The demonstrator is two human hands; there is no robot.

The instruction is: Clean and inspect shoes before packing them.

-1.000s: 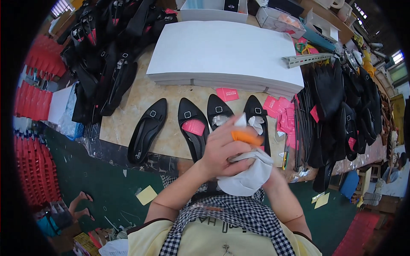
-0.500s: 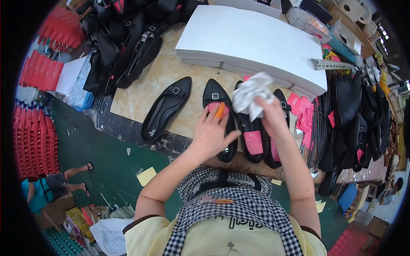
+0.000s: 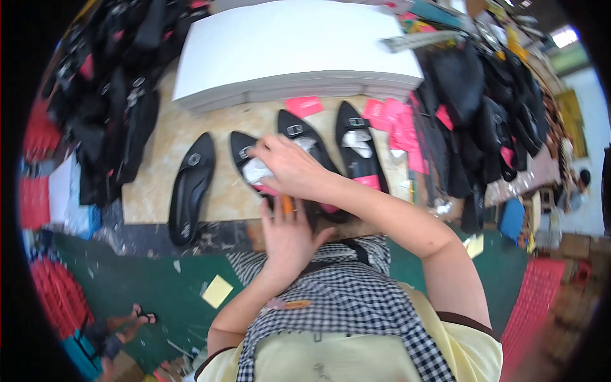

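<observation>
Four black pointed flats with square buckles stand in a row on the table. The leftmost shoe [image 3: 192,191] has a bare insole. My right hand [image 3: 289,167] reaches across to the second shoe [image 3: 238,141], fingers bent over crumpled white paper [image 3: 254,172] at its opening; its fingertips are partly hidden. My left hand [image 3: 286,239] lies at that shoe's heel, fingers stretched apart, an orange band round one finger. White paper also sits in the third shoe [image 3: 294,124] and the fourth shoe [image 3: 350,118], with a pink card [image 3: 368,183] in the latter.
A long stack of white sheets [image 3: 293,44] covers the back of the table. Pink cards [image 3: 398,124] lie beside the row. Black shoes are piled at left [image 3: 114,121] and right [image 3: 496,121]. A person [image 3: 102,337] is at lower left.
The right hand has come down and left with the white paper, from above the third shoe to the second. The left hand has drawn back toward the heel. The view has shifted.
</observation>
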